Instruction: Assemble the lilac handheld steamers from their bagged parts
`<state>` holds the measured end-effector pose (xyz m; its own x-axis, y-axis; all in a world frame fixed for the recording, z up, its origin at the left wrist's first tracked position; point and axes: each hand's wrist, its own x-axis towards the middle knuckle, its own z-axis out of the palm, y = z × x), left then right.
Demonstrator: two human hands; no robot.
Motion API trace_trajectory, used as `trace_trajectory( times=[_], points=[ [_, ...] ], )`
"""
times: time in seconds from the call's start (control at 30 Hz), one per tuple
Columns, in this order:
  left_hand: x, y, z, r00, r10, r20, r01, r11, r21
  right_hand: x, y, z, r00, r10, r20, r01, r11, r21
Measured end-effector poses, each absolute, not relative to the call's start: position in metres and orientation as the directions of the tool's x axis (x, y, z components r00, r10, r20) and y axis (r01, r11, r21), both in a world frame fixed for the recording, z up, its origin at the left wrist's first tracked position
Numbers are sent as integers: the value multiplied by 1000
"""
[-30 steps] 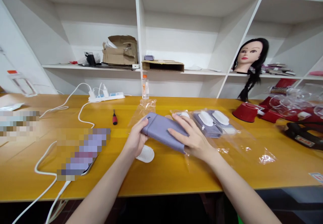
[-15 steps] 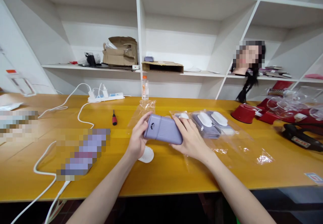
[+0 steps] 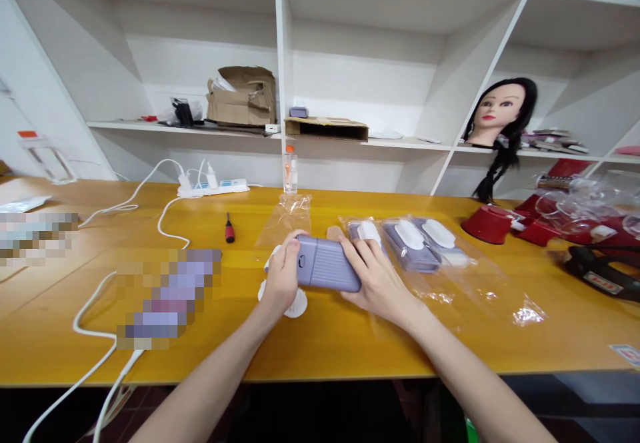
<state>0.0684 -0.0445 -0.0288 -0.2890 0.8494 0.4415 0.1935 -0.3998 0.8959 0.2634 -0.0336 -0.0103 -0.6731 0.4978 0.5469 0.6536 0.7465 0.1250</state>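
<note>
A purple ribbed device [image 3: 327,264] is held just above the table between both hands. My left hand [image 3: 284,271] grips its left end, near a small dark opening. Around its right end my right hand [image 3: 377,275] is wrapped, with the fingers over the top. White oval pieces [image 3: 296,303] lie on the table beneath and beside my left hand, partly hidden by it. Right of my right hand, purple devices with white oval pieces on them [image 3: 411,246] lie in clear plastic bags.
On the wooden table [image 3: 200,363] are a red screwdriver [image 3: 229,230], a power strip [image 3: 215,188] with white cables, a clear bottle [image 3: 290,171], red items [image 3: 487,223] and a black tool [image 3: 600,273]. Behind, white shelves hold a cardboard box [image 3: 243,96] and a mannequin head [image 3: 500,113].
The purple device has turned so its ribbed face shows more, and my left hand has shifted on its end. More of the white pieces now shows around my left hand.
</note>
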Motion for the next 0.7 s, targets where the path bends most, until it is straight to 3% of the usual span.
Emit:
trace_trajectory(
  times=[0.27,0.7],
  points=[
    [68,-46,-28,-259,855,449,280,-378,882,262,-36,-14,-668,518,534,674,725,140],
    [65,-43,-27,-197,872,447,258,-394,882,265,-35,-4,-681,513,523,644,759,95]
  ],
)
